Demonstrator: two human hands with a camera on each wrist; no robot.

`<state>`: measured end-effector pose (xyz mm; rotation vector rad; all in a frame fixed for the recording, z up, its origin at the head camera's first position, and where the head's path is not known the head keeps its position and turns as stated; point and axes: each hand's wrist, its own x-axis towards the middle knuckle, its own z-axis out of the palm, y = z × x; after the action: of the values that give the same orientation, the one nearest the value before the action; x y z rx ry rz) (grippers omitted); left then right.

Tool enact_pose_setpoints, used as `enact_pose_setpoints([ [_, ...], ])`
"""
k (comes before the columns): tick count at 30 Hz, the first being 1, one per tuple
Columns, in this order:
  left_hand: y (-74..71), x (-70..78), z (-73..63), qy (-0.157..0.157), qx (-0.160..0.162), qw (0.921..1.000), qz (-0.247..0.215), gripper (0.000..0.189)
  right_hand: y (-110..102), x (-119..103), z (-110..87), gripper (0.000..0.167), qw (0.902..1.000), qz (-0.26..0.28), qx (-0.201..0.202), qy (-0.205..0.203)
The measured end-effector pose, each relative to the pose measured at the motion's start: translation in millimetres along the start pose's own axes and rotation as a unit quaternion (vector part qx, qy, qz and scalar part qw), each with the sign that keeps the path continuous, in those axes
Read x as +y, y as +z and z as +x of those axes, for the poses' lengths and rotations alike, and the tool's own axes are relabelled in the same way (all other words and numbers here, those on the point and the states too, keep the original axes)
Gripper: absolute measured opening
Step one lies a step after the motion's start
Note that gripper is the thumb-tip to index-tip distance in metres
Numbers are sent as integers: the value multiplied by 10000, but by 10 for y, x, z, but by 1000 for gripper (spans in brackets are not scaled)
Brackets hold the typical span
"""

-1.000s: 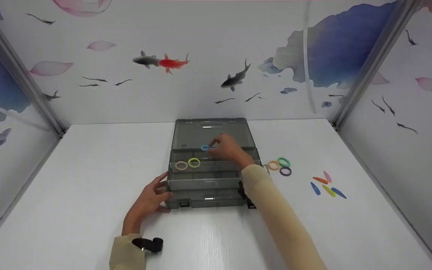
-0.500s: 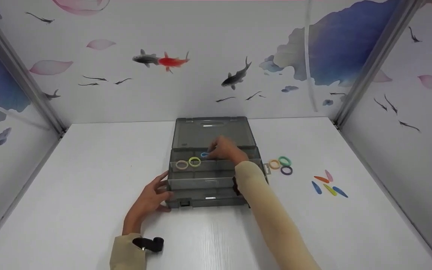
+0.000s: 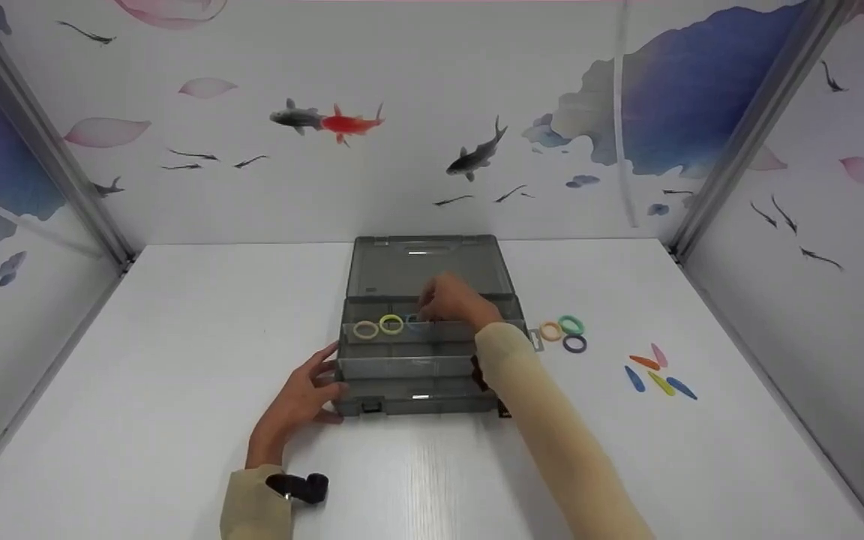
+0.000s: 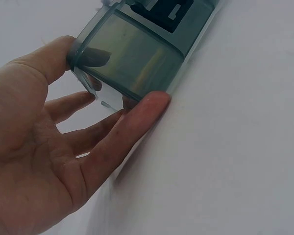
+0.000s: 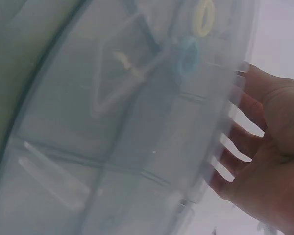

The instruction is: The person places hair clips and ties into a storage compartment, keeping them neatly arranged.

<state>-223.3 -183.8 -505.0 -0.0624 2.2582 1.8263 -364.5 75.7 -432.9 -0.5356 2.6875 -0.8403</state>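
Observation:
A dark translucent organizer box (image 3: 402,367) lies with its lid (image 3: 469,262) folded back towards the wall. My left hand (image 3: 301,394) holds its front left corner, thumb and fingers spread around the plastic in the left wrist view. My right hand (image 3: 453,298) is at the back compartments, fingers loosely bent. Beside the fingertips sits a blue hair tie (image 5: 188,58), seen through the plastic and apart from the hand in the right wrist view. Left of it are a yellow hair tie (image 3: 391,324) and a beige hair tie (image 3: 365,330).
Right of the box lie orange (image 3: 550,331), green (image 3: 571,325) and purple (image 3: 574,343) hair ties. Farther right are several coloured snap hair clips (image 3: 660,382). Patterned panels (image 3: 402,187) stand behind and at both sides of the white table (image 3: 199,337).
My right hand has lowered the blue hair tie into the box beside the yellow one and let go of it. The left hand has stayed at the corner.

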Motion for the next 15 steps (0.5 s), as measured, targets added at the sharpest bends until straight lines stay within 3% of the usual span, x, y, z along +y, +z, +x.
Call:
enact_pose_setpoints([
  [9, 7, -4, -9, 10, -40, 10000, 81, 78, -149, -120, -225, 31, 9928, -396, 57, -1130],
  [15, -4, -2, -13, 56, -70, 9999, 120, 78, -249, -98, -454, 35, 9927, -139, 272, -1167],
])
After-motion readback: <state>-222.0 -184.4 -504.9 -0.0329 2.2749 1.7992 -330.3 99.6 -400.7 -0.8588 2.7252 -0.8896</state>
